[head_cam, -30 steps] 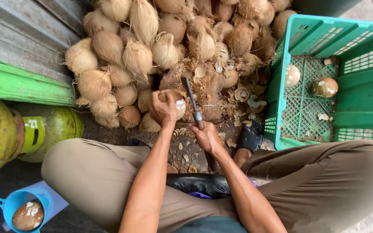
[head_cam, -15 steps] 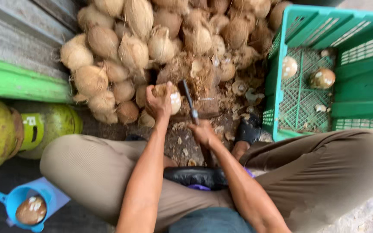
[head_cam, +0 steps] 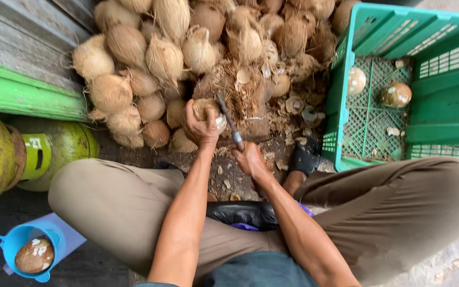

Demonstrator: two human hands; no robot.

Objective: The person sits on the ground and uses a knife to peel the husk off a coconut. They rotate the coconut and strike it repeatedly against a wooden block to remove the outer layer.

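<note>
Coconut (head_cam: 208,110), partly husked, sits near the middle of the scene in front of the husked pile (head_cam: 187,48), clutched from above by my left hand (head_cam: 202,127). My right hand (head_cam: 249,159) is closed around the handle of a blade (head_cam: 228,121) whose edge lies just beside the left fingers. I judge a slip on the round shell could send the blade into those fingers. Compared with half a second ago, the blade and both hands have barely shifted; the view is only steadier.
</note>
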